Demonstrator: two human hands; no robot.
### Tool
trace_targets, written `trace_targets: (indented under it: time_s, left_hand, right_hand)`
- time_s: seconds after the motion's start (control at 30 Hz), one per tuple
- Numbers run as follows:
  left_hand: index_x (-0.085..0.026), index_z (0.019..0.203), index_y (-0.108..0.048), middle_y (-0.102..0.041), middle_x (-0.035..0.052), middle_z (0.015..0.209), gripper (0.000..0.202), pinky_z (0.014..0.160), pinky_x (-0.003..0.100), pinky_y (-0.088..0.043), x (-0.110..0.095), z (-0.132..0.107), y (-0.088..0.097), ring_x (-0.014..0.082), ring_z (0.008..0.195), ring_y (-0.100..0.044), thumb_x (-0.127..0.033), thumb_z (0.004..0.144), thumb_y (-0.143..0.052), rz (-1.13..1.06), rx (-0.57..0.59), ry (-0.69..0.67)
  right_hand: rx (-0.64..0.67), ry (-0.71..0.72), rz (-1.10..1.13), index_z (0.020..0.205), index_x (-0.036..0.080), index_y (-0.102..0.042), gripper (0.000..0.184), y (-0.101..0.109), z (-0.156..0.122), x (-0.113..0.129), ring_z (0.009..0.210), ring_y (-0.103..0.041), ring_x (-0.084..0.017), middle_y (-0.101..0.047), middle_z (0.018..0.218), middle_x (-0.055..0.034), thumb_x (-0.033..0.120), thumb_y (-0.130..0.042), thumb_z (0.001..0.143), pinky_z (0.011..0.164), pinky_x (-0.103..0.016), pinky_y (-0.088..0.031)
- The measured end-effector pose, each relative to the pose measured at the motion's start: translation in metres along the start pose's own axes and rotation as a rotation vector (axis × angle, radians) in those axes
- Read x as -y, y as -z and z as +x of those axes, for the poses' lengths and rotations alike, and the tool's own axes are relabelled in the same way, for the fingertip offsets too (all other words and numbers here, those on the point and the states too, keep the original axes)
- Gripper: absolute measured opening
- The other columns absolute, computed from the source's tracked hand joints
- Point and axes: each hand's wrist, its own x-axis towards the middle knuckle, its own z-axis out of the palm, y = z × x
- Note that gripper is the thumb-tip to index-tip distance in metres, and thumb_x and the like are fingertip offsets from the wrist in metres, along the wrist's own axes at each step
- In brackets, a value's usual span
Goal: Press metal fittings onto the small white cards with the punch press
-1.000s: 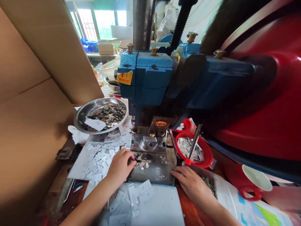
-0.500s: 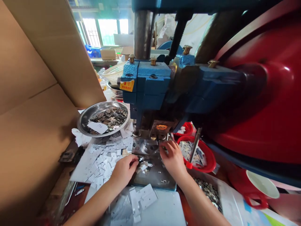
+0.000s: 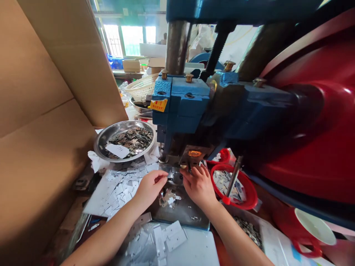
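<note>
My left hand [image 3: 149,186] is closed in a pinch at the left of the press's die [image 3: 177,177]. A small dark metal piece [image 3: 170,179] sticks out from its thumb and forefinger. My right hand [image 3: 199,184] reaches to the die's right side, below the raised punch block [image 3: 194,153]. Its fingers are bent and somewhat apart, with nothing visible in them, though the fingertips are partly hidden. Between the hands and nearer me, a little heap of small metal pieces [image 3: 169,199] lies on the press bed [image 3: 183,216].
To the left stands a steel bowl [image 3: 101,147] of metal parts, with flat plates [image 3: 122,188] scattered before it. A red basket [image 3: 253,195] of plates and a red mug [image 3: 294,229] are at the right. The red flywheel [image 3: 310,136] looms above; a cardboard wall [image 3: 41,122] bounds the left.
My left hand has moved up from the small heap to the die, carrying a small metal piece. My right hand has shifted slightly, its fingers now closer over the die. The view has turned a little left.
</note>
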Motion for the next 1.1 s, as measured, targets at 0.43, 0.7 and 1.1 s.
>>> trace_targets:
  time_s: [0.43, 0.7, 1.1]
  left_hand:
    - [-0.022, 0.090, -0.070, -0.070, 0.0013, 0.091, 0.014, 0.077, 0.030, -0.046, -0.021, 0.041, -0.030, 0.0190, 0.086, -0.063, -0.022, 0.084, -0.058, 0.238, -0.058, -0.121]
    - [-0.019, 0.088, -0.069, -0.068, 0.0039, 0.089, 0.011, 0.083, 0.033, -0.045, -0.018, 0.045, -0.033, 0.0203, 0.089, -0.061, -0.020, 0.082, -0.060, 0.281, -0.096, -0.155]
    - [-0.019, 0.090, -0.068, -0.064, 0.0042, 0.095, 0.014, 0.088, 0.035, -0.045, -0.010, 0.052, -0.035, 0.0208, 0.094, -0.059, -0.018, 0.078, -0.061, 0.243, -0.102, -0.181]
  right_hand:
    - [-0.092, -0.084, 0.247, 0.105, 0.022, -0.065, 0.025, -0.012, -0.010, -0.010, 0.106, -0.051, -0.025, -0.063, 0.102, -0.0074, 0.030, -0.046, 0.091, 0.096, -0.048, -0.037]
    - [-0.033, -0.079, 0.199, 0.105, 0.025, -0.067, 0.029, -0.011, -0.011, -0.010, 0.109, -0.049, -0.025, -0.062, 0.103, -0.0073, 0.036, -0.043, 0.093, 0.099, -0.051, -0.034]
    - [-0.028, -0.130, 0.144, 0.108, 0.025, -0.067, 0.031, -0.004, -0.009, 0.000, 0.114, -0.048, -0.030, -0.063, 0.111, -0.0079, 0.043, -0.052, 0.088, 0.105, -0.056, -0.026]
